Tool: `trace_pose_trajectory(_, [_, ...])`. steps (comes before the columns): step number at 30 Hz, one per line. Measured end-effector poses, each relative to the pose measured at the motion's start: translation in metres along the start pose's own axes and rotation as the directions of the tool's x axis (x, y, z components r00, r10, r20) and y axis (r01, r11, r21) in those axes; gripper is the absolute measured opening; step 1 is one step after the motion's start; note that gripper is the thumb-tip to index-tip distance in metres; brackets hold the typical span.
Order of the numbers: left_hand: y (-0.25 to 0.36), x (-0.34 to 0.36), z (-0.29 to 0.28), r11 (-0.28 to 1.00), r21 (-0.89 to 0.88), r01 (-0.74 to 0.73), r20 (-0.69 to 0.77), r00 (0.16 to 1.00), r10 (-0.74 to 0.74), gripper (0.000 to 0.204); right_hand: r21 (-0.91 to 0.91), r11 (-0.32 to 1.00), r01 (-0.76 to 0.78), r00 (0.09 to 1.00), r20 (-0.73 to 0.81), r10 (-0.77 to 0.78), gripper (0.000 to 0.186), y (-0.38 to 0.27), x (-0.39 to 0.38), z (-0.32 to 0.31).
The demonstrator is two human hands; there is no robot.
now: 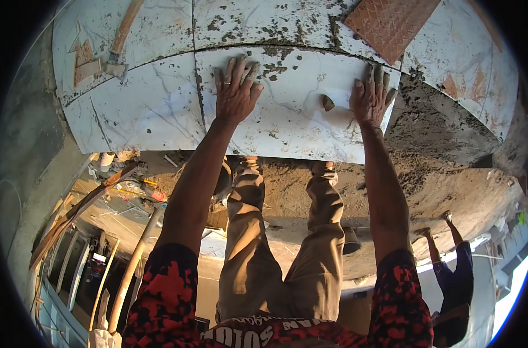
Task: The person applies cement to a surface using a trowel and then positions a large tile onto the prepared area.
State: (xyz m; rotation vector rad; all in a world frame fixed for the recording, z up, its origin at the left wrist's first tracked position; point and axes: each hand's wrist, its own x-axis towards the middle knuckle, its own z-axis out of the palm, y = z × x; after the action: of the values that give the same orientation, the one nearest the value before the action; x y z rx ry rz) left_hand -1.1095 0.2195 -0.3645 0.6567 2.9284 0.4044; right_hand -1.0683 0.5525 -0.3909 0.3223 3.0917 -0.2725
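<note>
Both my hands press down on a white, grey-veined floor tile [281, 119] specked with crumbs of mortar. Near its left edge, my left hand [236, 93] lies flat with fingers spread and dusted grey. My right hand [371, 100] rests at the tile's right edge, fingers stretched out and nothing held. Between the hands, closer to the right one, sits a small brown lump [328, 103]. Bare grey mortar [426, 119] borders the tile on the right. Dark joints part it from the neighbouring tiles on the left and far side.
A hammer [124, 35] and broken tile pieces [85, 62] lie at the far left. A reddish-brown tile [388, 26] sits at the far right. Wooden poles [133, 269] and debris stand at lower left. Another person [452, 272] is at lower right.
</note>
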Motion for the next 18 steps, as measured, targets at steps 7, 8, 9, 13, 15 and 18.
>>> trace_pose_trajectory(7, [-0.001,0.001,0.010,0.998,0.050,0.031,0.025,0.999,-0.032,0.049,-0.016,1.000,0.018,1.000,-0.016,-0.018,0.052,-0.002,0.000,-0.001])
trace_pose_trajectory(8, [-0.003,0.003,0.010,0.998,0.057,0.016,0.020,1.000,-0.017,0.050,-0.009,1.000,0.008,1.000,-0.017,-0.008,0.050,-0.002,0.003,-0.002])
trace_pose_trajectory(9, [-0.002,0.003,0.011,0.999,0.047,0.010,0.030,0.999,-0.011,0.050,-0.017,1.000,-0.001,1.000,-0.008,0.001,0.050,-0.001,0.002,-0.004])
trace_pose_trajectory(13, [0.001,0.002,0.012,1.000,0.027,0.010,0.056,0.998,-0.011,0.049,-0.037,0.999,-0.027,0.996,0.081,0.030,0.052,0.001,-0.001,-0.004])
trace_pose_trajectory(15, [0.003,0.006,0.015,0.998,0.053,0.023,0.062,0.998,-0.026,0.048,-0.005,0.999,-0.036,0.997,0.073,0.036,0.051,0.003,0.001,-0.004])
trace_pose_trajectory(18, [0.003,0.010,0.014,0.998,0.060,0.025,0.080,0.996,-0.030,0.049,0.011,0.999,-0.048,0.996,0.069,0.047,0.052,0.002,0.003,-0.009])
